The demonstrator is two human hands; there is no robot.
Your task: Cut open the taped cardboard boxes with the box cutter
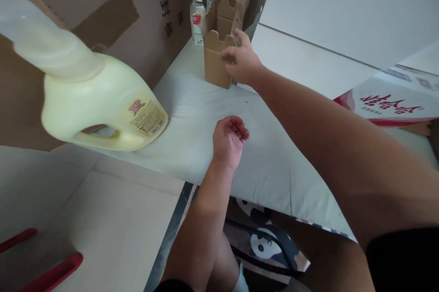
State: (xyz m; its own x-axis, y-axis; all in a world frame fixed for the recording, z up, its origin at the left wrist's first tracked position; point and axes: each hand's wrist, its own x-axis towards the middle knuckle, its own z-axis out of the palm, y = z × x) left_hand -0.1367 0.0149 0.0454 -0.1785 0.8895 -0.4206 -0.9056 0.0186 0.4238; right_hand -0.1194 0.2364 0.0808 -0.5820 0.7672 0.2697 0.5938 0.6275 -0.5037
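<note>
The cardboard carton (213, 65) stands far centre; likely light, stiff, crushable, best pinched by one wall; the right hand (243, 59) is at its right edge, whether gripping I can't tell; the left hand (230, 140) curls loosely, empty.

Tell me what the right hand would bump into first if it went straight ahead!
Probably the front brown cardboard box. The right hand points at it and may already be touching it; depth is hard to judge.
</note>
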